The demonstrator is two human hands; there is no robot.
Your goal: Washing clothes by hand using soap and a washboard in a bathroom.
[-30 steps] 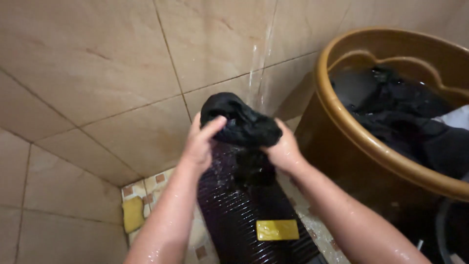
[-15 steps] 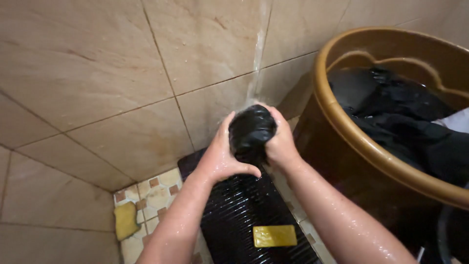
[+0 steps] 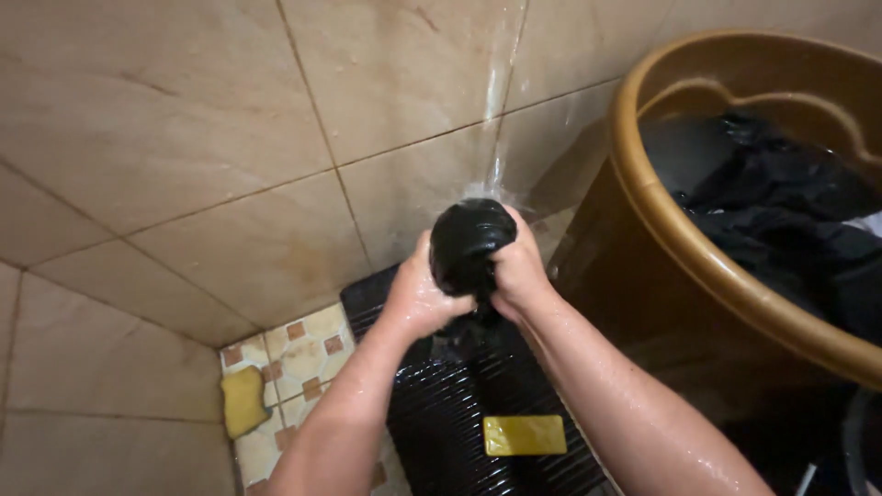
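Both of my hands are clamped around one black cloth (image 3: 470, 241), squeezed into a tight wet ball and held up in front of the tiled wall (image 3: 230, 138). My left hand (image 3: 418, 294) wraps the ball from the left, fingers curled under it; my right hand (image 3: 516, 268) presses in from the right, fingers folded over its side. The two hands nearly meet below the cloth, so it is pinched firmly between them. A thin stream of water (image 3: 501, 83) runs down the wall and lands on the top of the ball, splashing where it hits. Both forearms are wet and shiny.

Below the hands lies a dark ribbed washboard (image 3: 459, 413), its upper end toward the wall and its length running toward me. A tail of the cloth hangs down from my grip toward the board; I cannot tell whether it touches. A flat yellow soap bar (image 3: 525, 434) sits on the board nearer to me, well apart from the hands.

To the left of the board, the floor (image 3: 294, 354) shows small patterned tiles, and a yellow sponge (image 3: 242, 400) lies in the corner by the wall. To the right stands a big brown tub (image 3: 680, 248), just beside my right arm, with dark clothes (image 3: 781, 211) soaking inside it.
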